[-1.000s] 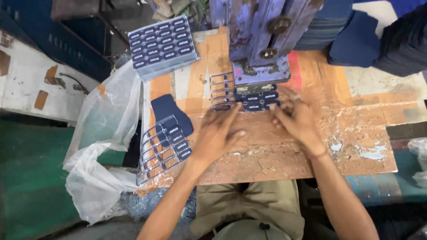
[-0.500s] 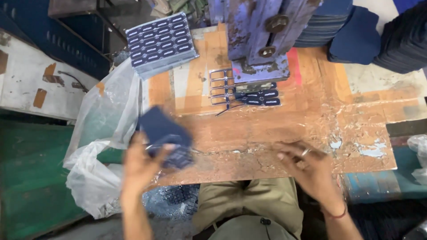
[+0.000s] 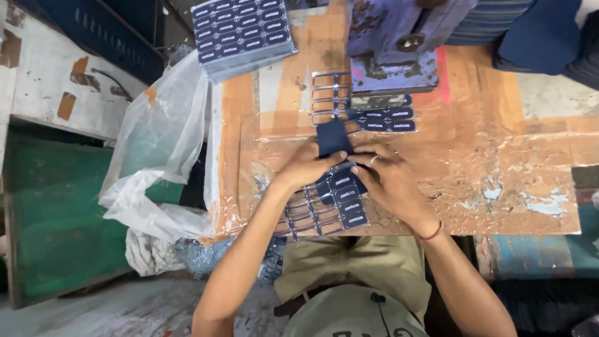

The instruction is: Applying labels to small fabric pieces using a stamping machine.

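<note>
My left hand and my right hand meet at the middle of the tape-covered wooden table. Together they grip a dark blue sheet of small oblong labels; its far end is folded up and points toward the blue press machine. The sheet's near end, with some label slots punched out, hangs over the table's front edge. Another blue label strip lies under the press foot, with an emptied frame of slots to its left.
A stack of dark blue label sheets sits at the table's far left corner. A clear plastic bag hangs off the left edge, with scrap below. Dark blue cloth lies at the far right.
My left hand brought a label sheet from the left side to the table's middle. My right hand moved in from the right front edge and took hold of the same sheet.
</note>
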